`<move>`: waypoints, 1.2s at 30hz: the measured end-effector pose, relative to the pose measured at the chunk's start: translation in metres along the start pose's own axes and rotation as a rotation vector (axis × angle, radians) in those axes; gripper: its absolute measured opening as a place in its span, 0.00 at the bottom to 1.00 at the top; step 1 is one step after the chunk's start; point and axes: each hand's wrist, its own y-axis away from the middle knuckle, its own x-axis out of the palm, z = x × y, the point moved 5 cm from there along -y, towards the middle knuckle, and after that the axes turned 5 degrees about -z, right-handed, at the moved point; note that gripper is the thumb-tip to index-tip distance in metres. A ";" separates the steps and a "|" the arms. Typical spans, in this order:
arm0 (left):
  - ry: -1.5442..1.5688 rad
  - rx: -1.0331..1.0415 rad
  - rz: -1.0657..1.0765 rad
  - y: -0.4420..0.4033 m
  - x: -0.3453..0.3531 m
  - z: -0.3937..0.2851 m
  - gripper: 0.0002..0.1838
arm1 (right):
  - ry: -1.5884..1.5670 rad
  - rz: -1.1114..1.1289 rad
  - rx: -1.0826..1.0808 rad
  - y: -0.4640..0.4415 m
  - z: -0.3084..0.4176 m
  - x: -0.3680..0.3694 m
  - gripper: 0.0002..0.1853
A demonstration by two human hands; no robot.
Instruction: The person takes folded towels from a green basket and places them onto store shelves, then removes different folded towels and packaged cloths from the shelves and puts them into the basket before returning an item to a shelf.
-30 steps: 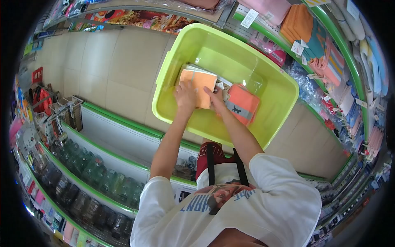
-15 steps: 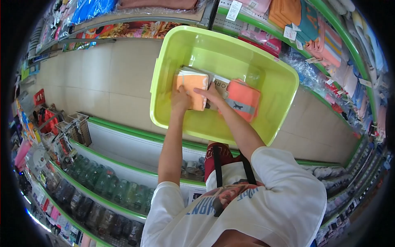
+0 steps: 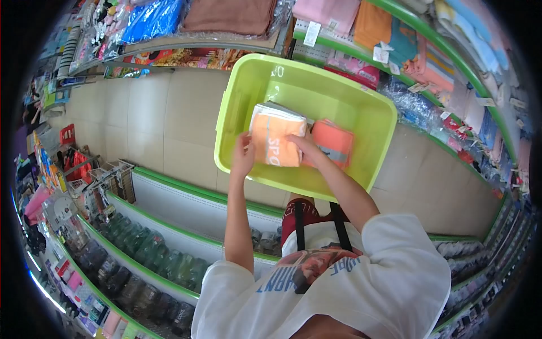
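A folded orange towel (image 3: 275,141) with white letters lies on top of a stack of folded cloths (image 3: 278,107) inside a lime-green plastic tub (image 3: 390,121). My right hand (image 3: 306,144) grips its right edge, with the thumb on top and the other fingers hidden beneath. At the left edge of the towel, my left hand (image 3: 243,157) is open with its fingers loosely bent; whether they touch the cloth is hard to see. A coral folded towel (image 3: 332,138) with a grey band rests in the tub to the right, partly behind my right hand.
Shelves with folded towels (image 3: 372,25) stand at the upper right, and a shelf with packaged brown cloth (image 3: 228,17) at the top. Below left, a green-edged shelf holds glass jars (image 3: 149,248). Tiled floor (image 3: 186,113) runs between them.
My left hand has moved off the top of the orange towel to its left edge. The towel now lies flatter and wider, showing its white letters. The view has shifted slightly.
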 end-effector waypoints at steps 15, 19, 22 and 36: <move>0.768 -0.356 0.615 0.187 0.111 -0.235 0.38 | -0.312 0.135 0.028 0.273 0.101 -0.222 0.31; 0.558 -0.083 0.562 0.226 0.163 -0.263 0.39 | -0.233 0.028 0.044 0.327 0.108 -0.261 0.32; 0.545 -0.071 0.507 0.263 0.210 -0.276 0.41 | -0.332 0.123 0.059 0.348 0.107 -0.282 0.31; 0.070 -0.092 0.694 0.384 0.457 -0.346 0.55 | -0.566 0.055 -0.197 0.439 0.119 -0.510 0.32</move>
